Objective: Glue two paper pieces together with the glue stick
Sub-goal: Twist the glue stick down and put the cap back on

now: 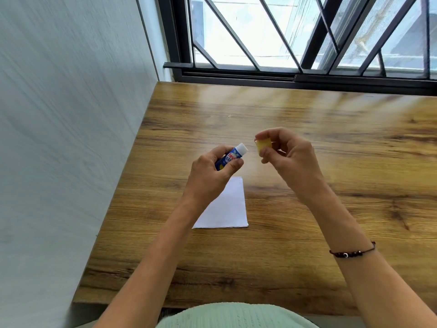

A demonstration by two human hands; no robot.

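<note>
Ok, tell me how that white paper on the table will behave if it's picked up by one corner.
The white paper looks thin and lies flat on the table, so it would probably droop. It seems very light, likely sliding on the smooth wood when pushed.

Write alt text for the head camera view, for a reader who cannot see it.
A person's left hand grips an uncapped blue glue stick while the right hand pinches its yellow cap above a wooden table. A white paper lies flat on the table under the left wrist, with a barred window beyond.
</note>
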